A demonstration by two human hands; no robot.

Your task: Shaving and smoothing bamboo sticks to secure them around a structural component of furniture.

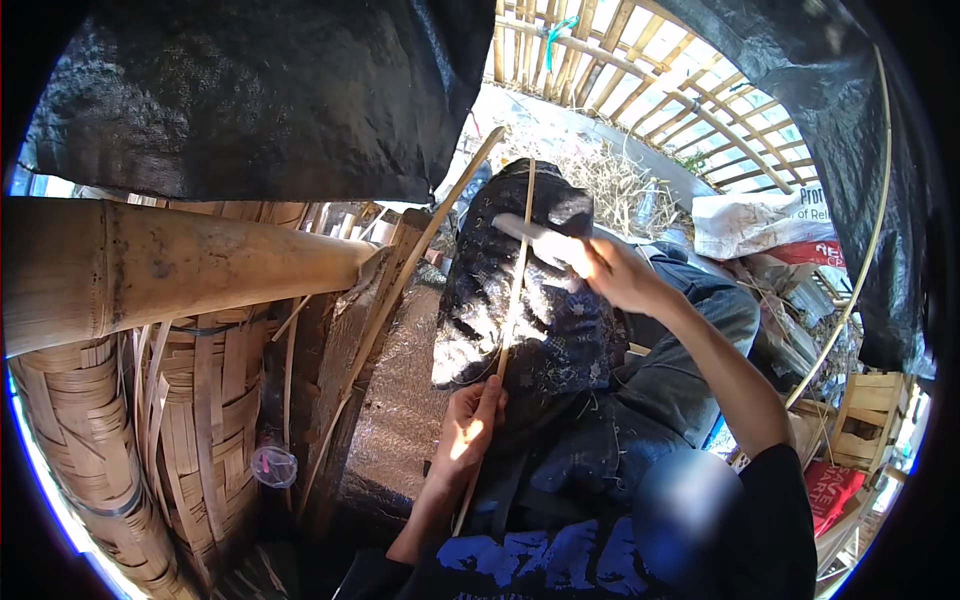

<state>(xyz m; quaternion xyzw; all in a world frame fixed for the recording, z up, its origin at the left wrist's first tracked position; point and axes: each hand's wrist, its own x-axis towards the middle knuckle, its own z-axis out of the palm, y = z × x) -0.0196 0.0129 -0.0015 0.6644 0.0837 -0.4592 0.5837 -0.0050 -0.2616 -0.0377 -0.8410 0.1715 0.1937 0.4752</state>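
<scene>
My left hand is closed around a thin bamboo strip, thumb on top. The strip runs up over a dark patterned cloth spread on my lap, and its lower end passes beneath my left forearm. In my right hand is a knife, gripped by its handle, which my fingers mostly hide. Its pale blade points left and lies across the upper part of the strip; whether it touches the strip I cannot tell. Bright sun patches fall on the cloth and blade.
A thick bamboo pole juts in from the left above woven bamboo baskets. Black plastic sheeting hangs overhead. A longer bamboo strip leans left of the cloth. Dry shavings and a white sack lie beyond, near a slatted bamboo fence.
</scene>
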